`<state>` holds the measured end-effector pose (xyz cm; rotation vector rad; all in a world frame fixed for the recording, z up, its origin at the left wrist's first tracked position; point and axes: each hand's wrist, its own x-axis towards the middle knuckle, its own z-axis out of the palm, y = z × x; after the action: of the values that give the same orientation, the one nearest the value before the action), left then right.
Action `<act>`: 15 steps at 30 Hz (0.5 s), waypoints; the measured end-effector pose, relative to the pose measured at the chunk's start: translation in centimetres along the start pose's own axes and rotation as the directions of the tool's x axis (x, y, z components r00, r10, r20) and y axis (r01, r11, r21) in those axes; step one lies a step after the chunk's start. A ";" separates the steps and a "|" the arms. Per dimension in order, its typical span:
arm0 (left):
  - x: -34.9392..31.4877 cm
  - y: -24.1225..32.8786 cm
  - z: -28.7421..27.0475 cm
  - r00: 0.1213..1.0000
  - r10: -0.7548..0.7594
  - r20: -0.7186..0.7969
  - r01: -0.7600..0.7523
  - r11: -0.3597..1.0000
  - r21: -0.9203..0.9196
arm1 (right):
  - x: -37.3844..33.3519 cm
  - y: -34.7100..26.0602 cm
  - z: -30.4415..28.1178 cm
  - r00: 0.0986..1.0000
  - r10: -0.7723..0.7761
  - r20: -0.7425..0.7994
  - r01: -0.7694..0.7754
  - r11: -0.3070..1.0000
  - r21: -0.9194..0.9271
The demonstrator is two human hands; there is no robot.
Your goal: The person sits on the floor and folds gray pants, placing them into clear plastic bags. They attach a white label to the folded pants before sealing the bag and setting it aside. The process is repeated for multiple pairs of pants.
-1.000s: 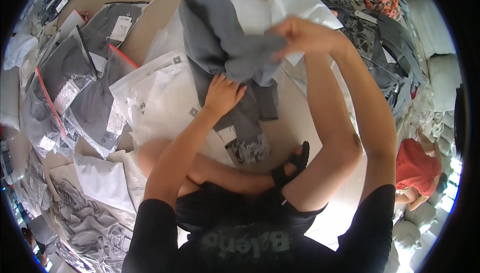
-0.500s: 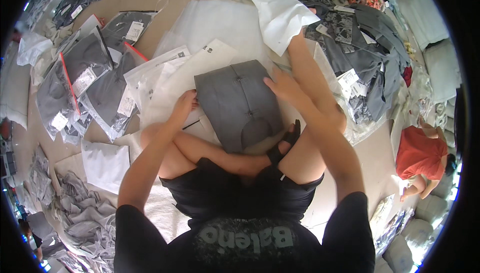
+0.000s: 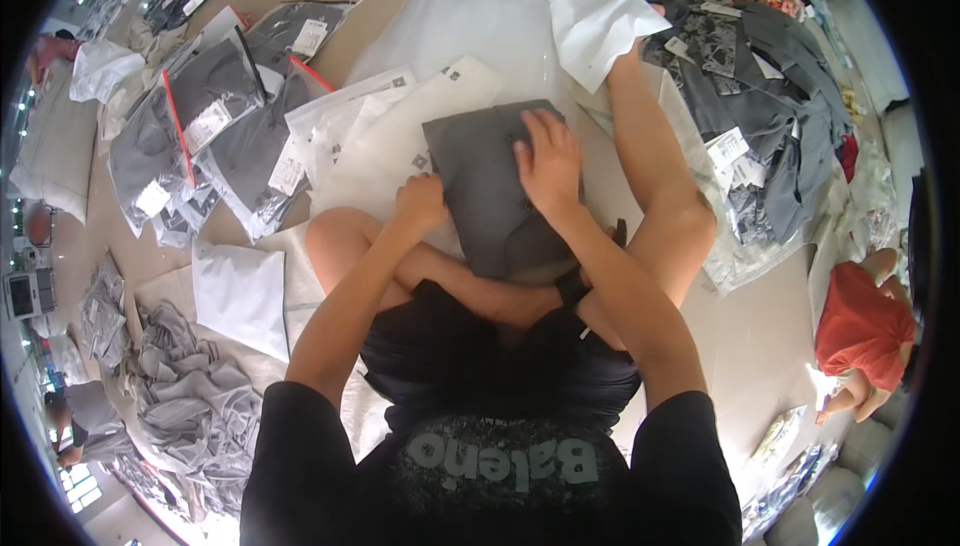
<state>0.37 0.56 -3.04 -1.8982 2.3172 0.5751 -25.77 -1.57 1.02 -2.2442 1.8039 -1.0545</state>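
Note:
A folded dark grey shirt [image 3: 480, 181] lies in front of my crossed legs, with its rounded neck part toward me. At its left edge, my left hand [image 3: 418, 203] is closed, the fingers curled against the cloth and their tips hidden. My right hand [image 3: 550, 161] rests flat on the upper right of the shirt with fingers spread. Under and beyond the shirt are clear plastic bags [image 3: 350, 111] with small printed marks, and a stack of translucent sheets [image 3: 470, 31].
Bagged grey garments [image 3: 235, 116] with white labels lie to the left. A white packet [image 3: 240, 296] and a crumpled grey cloth pile [image 3: 190, 376] are nearer. Tagged grey clothes [image 3: 770, 116] heap at the right. A person in red [image 3: 862, 321] bends at the far right.
My right hand has moved from the shirt's right edge onto its top and flattened. My left hand has closed at the left edge. The view has shifted slightly.

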 end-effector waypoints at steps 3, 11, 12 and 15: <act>-1.1 2.8 1.0 0.991 0.042 -0.124 -0.032 0.996 0.083 | -3.3 -4.9 -1.4 0.949 -0.128 0.286 0.108 0.990 0.087; 0.8 -0.3 -1.1 0.957 0.148 0.249 -0.063 0.945 -0.320 | -6.3 -3.3 1.6 0.905 -0.084 0.416 0.128 0.989 -0.079; 0.7 -1.2 -3.3 0.908 0.248 0.338 -0.124 0.929 -0.347 | -6.4 -3.2 1.8 0.908 -0.062 0.415 0.117 0.987 -0.109; 0.0 -5.0 -6.3 0.946 0.093 0.310 -0.007 0.964 -0.267 | -6.4 -3.8 2.7 0.908 -0.013 0.419 0.101 0.977 -0.188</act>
<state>6.27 -2.37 1.67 -1.6859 2.1685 1.1560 -21.62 4.28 -2.22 -2.4124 1.7296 -0.3553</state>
